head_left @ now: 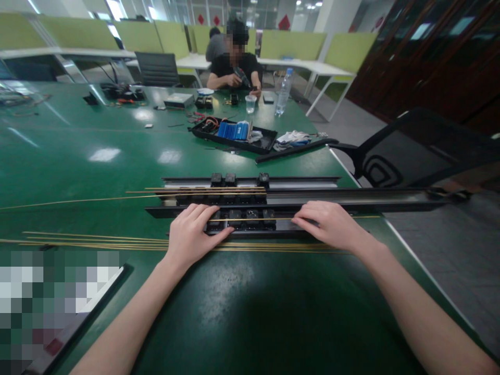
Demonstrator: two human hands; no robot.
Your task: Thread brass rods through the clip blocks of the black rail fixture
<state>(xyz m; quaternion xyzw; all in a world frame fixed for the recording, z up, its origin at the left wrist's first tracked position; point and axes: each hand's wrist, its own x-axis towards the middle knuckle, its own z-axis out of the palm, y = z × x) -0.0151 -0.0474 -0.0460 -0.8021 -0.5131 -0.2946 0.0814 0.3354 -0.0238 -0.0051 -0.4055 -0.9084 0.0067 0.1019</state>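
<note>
My right hand [328,223] is closed in a pinch on a thin brass rod [260,219], which runs lengthwise over a row of small black blocks [252,217]. Those blocks sit along the nearest black rail [289,234]. My left hand [192,229] straddles this rail around the leftmost block, thumb at the near side and fingertips at the far side; it partly hides the block and the rod's left end. Just behind, a longer black rail [390,200] holds more black blocks, with several brass rods [234,190] across them.
Loose brass rods [97,240] lie on the green table [242,312] in front of the rails. Farther back are a black tray [269,139] with blue items, gloves [292,139], a cup [250,104] and a bottle [284,92]. A person [234,67] sits opposite. A chair [410,146] stands right.
</note>
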